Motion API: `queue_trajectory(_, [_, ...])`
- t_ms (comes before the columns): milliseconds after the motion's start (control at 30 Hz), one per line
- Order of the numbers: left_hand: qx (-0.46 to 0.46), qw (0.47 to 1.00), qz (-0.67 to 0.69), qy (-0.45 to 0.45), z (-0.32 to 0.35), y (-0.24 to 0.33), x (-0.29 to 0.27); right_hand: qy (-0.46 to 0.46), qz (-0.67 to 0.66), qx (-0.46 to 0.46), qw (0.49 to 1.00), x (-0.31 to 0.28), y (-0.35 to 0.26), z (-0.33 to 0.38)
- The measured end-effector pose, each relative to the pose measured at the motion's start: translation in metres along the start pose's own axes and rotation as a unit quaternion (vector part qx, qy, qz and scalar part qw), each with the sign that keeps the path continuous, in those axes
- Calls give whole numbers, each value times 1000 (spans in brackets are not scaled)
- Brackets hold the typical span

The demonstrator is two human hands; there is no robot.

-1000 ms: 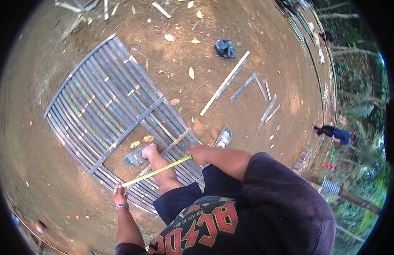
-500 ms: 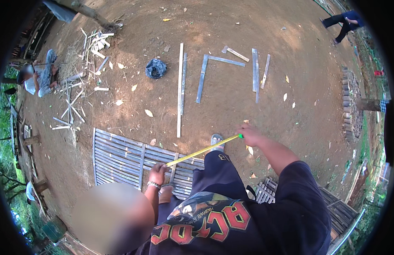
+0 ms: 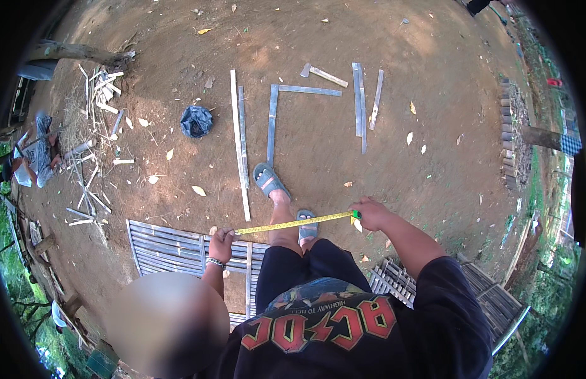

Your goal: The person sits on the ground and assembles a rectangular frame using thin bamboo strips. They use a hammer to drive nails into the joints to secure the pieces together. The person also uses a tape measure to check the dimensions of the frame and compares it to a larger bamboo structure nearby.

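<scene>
A yellow tape measure (image 3: 293, 224) is stretched nearly level in front of my shins, pulled out between both hands. My left hand (image 3: 221, 245), with a bracelet at the wrist, pinches the free end of its blade. On the other side my right hand (image 3: 372, 213) is closed around the green case, which shows only in part under the fingers. Beyond the blade lie flat bamboo strips on the dirt: a long pale strip (image 3: 240, 145) beside a darker one, and two strips forming a corner (image 3: 273, 120). Farther right are a pair of strips (image 3: 360, 104) and a shorter strip (image 3: 377, 100).
A bamboo slat panel (image 3: 173, 243) lies by my left side; more slatted bamboo (image 3: 394, 281) is at my right. An axe (image 3: 327, 76) and a black plastic bag (image 3: 196, 121) rest on the ground. At far left, a person (image 3: 40, 151) sits near scattered wood scraps (image 3: 103, 88).
My left foot has stepped forward onto the dirt near the strips. The tape, slanted before, is now nearly level, and my left hand has shifted left. The view has moved too.
</scene>
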State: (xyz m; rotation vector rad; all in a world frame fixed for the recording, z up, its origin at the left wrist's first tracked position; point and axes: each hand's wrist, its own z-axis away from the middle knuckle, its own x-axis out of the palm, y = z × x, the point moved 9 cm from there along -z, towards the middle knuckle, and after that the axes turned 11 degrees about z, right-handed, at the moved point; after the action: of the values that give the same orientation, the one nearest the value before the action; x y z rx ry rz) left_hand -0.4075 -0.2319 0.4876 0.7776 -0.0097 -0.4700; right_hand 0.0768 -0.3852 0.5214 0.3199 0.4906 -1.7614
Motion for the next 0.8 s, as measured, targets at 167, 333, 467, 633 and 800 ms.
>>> queue_trajectory(167, [-11,995,-91,-29,-130,26,16,12,-14,17,1000,-61,38,-69])
queue_trajectory(333, [-7,996,-81,45,-242,86,65,36,-42,59,997,-93,105,-172])
queue_trajectory(467, [-11,993,-96,65,-327,98,103,59,-51,36,996,-111,151,-233])
queue_trajectory(633, [-24,990,-103,99,-400,91,166,72,-65,15,995,-103,229,-310])
queue_trajectory(800, [-81,988,-64,113,-437,36,234,55,-66,17,996,-82,296,-357])
